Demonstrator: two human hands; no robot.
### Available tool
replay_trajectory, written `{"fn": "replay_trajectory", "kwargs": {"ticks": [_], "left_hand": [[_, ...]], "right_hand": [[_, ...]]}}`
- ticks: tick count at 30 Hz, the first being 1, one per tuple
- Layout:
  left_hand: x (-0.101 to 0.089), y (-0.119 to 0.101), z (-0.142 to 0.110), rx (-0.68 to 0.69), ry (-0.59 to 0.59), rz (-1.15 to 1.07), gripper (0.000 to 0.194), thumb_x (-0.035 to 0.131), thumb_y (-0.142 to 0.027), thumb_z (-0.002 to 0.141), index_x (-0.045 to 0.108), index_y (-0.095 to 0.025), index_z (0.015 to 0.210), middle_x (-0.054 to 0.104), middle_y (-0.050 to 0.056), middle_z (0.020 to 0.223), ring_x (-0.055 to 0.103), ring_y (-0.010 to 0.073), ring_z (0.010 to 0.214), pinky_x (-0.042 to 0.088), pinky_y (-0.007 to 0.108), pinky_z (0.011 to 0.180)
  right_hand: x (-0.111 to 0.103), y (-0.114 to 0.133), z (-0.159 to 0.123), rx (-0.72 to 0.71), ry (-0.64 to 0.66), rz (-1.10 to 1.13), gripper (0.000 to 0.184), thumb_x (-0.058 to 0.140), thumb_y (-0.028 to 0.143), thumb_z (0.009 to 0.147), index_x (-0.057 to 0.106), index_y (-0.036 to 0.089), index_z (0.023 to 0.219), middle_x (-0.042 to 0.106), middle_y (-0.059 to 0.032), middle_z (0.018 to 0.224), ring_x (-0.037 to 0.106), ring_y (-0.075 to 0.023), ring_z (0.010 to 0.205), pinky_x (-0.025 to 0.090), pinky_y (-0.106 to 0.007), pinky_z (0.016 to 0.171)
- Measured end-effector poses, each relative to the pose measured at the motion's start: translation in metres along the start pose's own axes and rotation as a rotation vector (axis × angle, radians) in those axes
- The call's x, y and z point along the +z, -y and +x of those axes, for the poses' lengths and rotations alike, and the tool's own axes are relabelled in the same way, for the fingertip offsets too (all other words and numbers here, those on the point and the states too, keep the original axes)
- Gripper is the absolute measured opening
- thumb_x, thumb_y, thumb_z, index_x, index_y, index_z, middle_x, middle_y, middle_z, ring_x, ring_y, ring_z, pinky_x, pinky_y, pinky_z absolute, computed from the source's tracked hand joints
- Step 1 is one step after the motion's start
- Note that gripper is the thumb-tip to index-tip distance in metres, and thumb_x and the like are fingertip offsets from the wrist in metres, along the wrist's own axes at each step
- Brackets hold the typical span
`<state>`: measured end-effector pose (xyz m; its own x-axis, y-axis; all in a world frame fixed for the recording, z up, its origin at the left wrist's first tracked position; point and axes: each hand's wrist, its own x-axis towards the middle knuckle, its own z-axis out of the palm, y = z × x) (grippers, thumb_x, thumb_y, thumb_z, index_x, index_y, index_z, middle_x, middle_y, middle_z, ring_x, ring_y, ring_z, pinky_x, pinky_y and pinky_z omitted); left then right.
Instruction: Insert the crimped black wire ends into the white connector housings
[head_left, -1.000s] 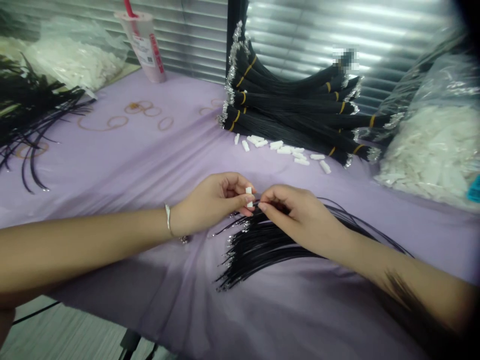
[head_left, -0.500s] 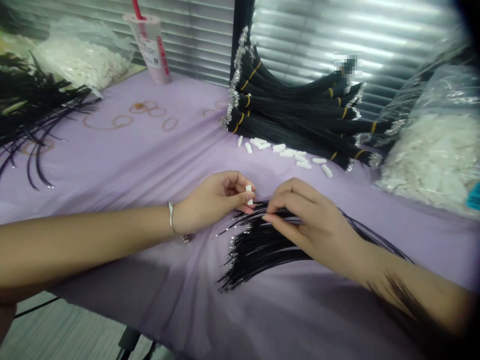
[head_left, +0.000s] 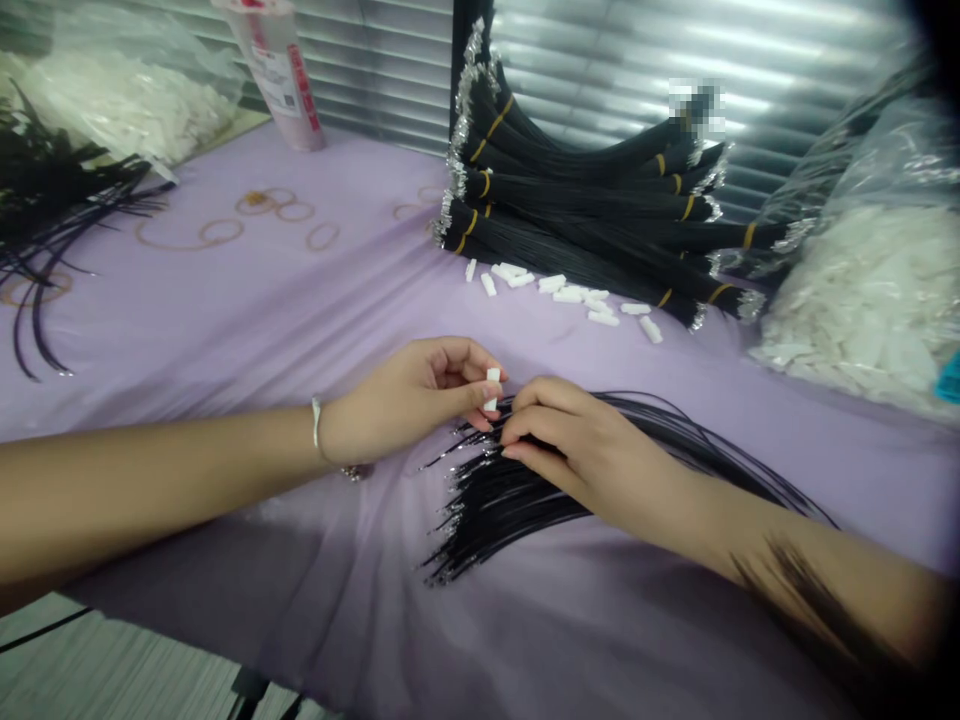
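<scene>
My left hand (head_left: 439, 385) pinches a small white plastic connector housing (head_left: 492, 388) upright between thumb and fingers. Just right of it, my right hand (head_left: 566, 430) is closed, thumb and fingertips together on the upper strands of a loose bundle of thin black wires (head_left: 517, 500). How many strands lie between those fingertips is hidden. Silvery terminals tip the left ends of these wires, which spread across the cloth under both hands. The two hands are close together, with a narrow gap between housing and right fingertips.
Several white housings (head_left: 568, 294) lie beyond my hands, before stacked black wire bundles (head_left: 585, 215) tied with yellow bands. Clear bags of white pieces stand at the right (head_left: 862, 310) and back left (head_left: 135, 110). A drink cup (head_left: 281, 85) and more black wires (head_left: 52, 210) are at left.
My right hand has moved left and slightly down along the wires, closer to their terminal ends. My left hand still holds the white housing. The whole view has shifted slightly.
</scene>
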<state>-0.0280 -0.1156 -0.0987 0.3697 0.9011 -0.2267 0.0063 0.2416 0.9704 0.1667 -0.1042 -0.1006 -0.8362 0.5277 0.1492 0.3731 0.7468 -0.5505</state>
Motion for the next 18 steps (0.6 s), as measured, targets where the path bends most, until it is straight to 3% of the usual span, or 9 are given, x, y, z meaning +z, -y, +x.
{"fn": "replay_trajectory", "kwargs": {"ticks": [3,7,12,18], "left_hand": [[-0.0006,-0.0008,-0.0002,0.006,0.008,0.021,0.011,0.057,-0.020,0.082,0.056,-0.010,0.087,0.060,0.000,0.073,0.058,0.0049,0.065,0.052,0.017,0.065],[-0.0009,-0.0005,-0.0001,-0.001,0.013,0.020,0.011,0.056,-0.019,0.082,0.056,-0.010,0.088,0.061,0.001,0.075,0.058,0.0049,0.067,0.052,0.016,0.064],[-0.0010,0.0013,-0.0004,0.007,0.016,0.014,0.013,0.057,-0.021,0.082,0.056,-0.010,0.089,0.061,0.002,0.079,0.059,0.0059,0.071,0.053,0.017,0.067],[-0.0014,0.0013,-0.0003,-0.001,0.022,-0.016,0.013,0.057,-0.020,0.082,0.057,-0.010,0.090,0.061,0.002,0.079,0.060,0.0053,0.070,0.053,0.016,0.066]], "right_hand": [[-0.0002,-0.0002,0.0013,0.013,0.001,0.039,0.012,0.046,0.017,0.089,0.057,0.017,0.084,0.054,-0.0052,0.088,0.051,-0.0141,0.085,0.044,-0.028,0.081],[-0.0021,-0.0011,-0.0002,0.027,-0.093,0.145,0.010,0.044,0.015,0.089,0.054,0.018,0.087,0.056,-0.0031,0.088,0.052,-0.0110,0.082,0.042,-0.024,0.076],[-0.0011,-0.0005,-0.0030,0.153,-0.205,0.140,0.003,0.045,0.016,0.088,0.047,0.018,0.087,0.053,0.0030,0.070,0.046,-0.0066,0.059,0.038,-0.019,0.057],[-0.0001,-0.0007,0.0004,0.239,-0.207,0.114,0.006,0.048,0.018,0.085,0.050,0.018,0.079,0.048,0.0045,0.062,0.039,-0.0055,0.052,0.032,-0.018,0.050]]}}
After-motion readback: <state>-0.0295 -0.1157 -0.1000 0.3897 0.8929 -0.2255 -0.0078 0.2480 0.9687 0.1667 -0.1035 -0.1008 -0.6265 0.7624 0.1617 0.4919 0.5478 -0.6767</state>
